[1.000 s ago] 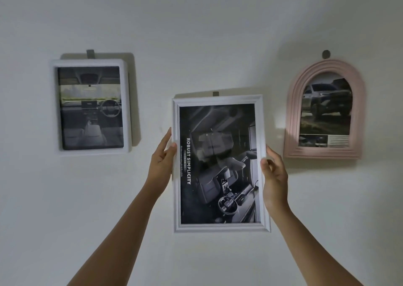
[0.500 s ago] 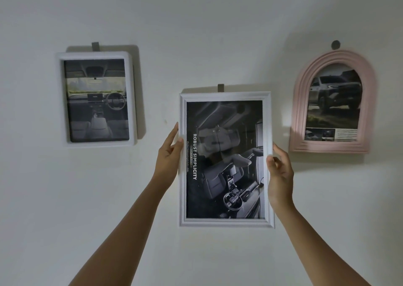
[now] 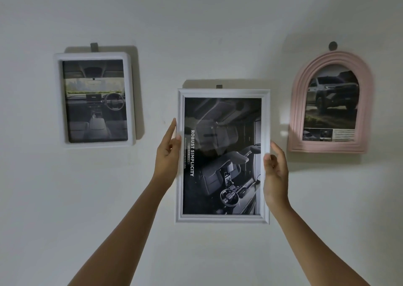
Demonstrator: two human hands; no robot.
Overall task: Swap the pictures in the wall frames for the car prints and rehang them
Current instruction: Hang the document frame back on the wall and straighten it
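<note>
Rehanging the middle frame (image 3: 223, 93), car print (image 3: 226, 154) inside, against the wall (image 3: 218, 34) under the hook (image 3: 219, 86); pinched at its left edge by the left hand (image 3: 166, 154), gripped at its right edge by the right hand (image 3: 275, 172); possibly caught already, hanger hidden; next: settle, level, release gently.

Single head-worn wide-angle camera, close to wall (image 3: 196, 28), facing it squarely.

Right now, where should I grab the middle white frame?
Hold the white frame by its two long side rails, halfway up, one hand from each side, as the left hand and right hand do. It's tall, flat, close against the wall.
</note>
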